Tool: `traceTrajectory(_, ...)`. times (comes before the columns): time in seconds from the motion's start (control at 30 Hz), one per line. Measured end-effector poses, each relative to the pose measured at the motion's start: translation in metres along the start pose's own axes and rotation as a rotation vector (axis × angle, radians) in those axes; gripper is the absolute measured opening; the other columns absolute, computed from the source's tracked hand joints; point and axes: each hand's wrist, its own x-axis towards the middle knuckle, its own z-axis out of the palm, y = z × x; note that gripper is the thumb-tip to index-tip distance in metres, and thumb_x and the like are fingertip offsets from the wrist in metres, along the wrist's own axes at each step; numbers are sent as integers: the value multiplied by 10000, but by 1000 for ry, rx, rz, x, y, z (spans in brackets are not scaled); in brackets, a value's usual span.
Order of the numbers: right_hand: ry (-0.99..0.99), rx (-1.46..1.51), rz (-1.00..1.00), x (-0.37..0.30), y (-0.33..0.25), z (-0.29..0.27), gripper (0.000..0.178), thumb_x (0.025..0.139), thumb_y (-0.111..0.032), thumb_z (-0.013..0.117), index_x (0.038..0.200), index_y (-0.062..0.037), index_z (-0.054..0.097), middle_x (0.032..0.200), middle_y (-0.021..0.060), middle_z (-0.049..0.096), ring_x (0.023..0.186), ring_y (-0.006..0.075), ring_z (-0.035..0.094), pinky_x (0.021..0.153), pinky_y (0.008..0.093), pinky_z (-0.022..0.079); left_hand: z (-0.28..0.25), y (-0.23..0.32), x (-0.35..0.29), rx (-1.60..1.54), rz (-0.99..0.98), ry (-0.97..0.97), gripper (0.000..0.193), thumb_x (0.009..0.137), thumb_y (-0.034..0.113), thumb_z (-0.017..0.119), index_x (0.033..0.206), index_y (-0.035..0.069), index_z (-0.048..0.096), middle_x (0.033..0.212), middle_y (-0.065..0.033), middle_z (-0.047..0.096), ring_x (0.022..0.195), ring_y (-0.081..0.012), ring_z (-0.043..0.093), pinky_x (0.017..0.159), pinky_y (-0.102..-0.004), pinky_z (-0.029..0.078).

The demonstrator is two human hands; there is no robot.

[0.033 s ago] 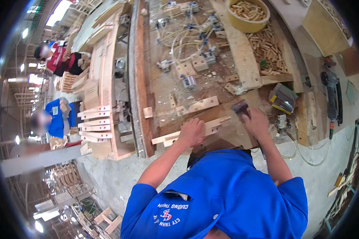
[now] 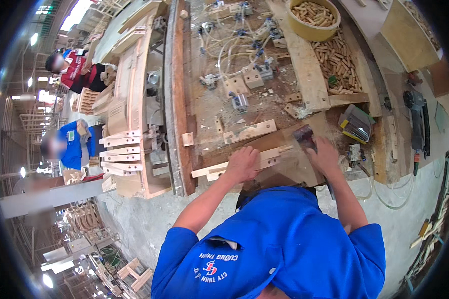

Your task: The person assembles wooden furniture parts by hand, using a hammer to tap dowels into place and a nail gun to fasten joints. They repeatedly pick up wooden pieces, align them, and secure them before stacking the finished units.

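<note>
My left hand (image 2: 243, 163) is closed over two pale wooden strips (image 2: 214, 169) lying side by side at the bench's near edge. Dark holes show in the nearer strip, to the right of my fingers. A wooden dowel (image 2: 285, 148) sticks out of the right end of the farther strip. In my right hand (image 2: 325, 155) is a hammer (image 2: 303, 132), its dark head just right of the dowel and apart from it. Its handle runs back under my palm toward my body. Beyond my left hand lies a short drilled wooden block (image 2: 249, 131).
A yellow tub of dowels (image 2: 314, 31) and a pile of loose dowels (image 2: 336, 65) are at the far right. Clear tubes with fittings (image 2: 239, 50) cover the back. Drilled strips (image 2: 120, 153) are stacked left. A nail gun (image 2: 415, 119) lies right. Two people work at far left.
The hammer head has turned slightly and shows more clearly. My left hand stays on the strips. The whole view has shifted a little.
</note>
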Motion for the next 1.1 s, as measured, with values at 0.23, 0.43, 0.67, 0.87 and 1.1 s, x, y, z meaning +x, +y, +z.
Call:
traceTrajectory(0.23,21,164,74,-1,39,32,425,933,-314,733,1252,-48,641,1053,250,720,1109,478,686,977,558,535,-16,-13,14,105,115,42,544,775,439,850,1126,95,615,1043,-140,584,1041,-353,630,853,-481,531)
traceTrajectory(0.43,-114,869,435,-36,24,30,390,1089,-447,607,1123,-60,644,727,43,594,553,198,603,494,369,513,-5,-19,16,26,127,55,560,768,426,858,1155,91,630,1067,-142,587,1040,-360,622,857,-490,525)
traceTrajectory(0.67,279,1431,239,-104,-45,-33,503,1162,-500,453,1089,-34,625,644,-17,503,439,82,466,408,257,385,5,-28,16,-14,182,74,608,745,433,865,1187,93,623,1096,-137,570,1060,-355,601,874,-483,505)
traceTrajectory(0.87,827,1344,176,-97,-60,-1,432,1172,-429,435,1097,-44,614,693,62,551,573,153,523,550,345,449,9,-30,16,23,214,83,610,751,436,862,1179,80,615,1094,-137,570,1056,-353,595,873,-488,486)
traceTrajectory(1.1,148,907,433,-97,-62,73,444,1136,-394,468,952,-25,632,758,100,584,713,241,589,678,428,487,8,-35,22,42,225,79,598,764,443,864,1168,83,611,1116,-132,577,1065,-348,595,902,-493,477)
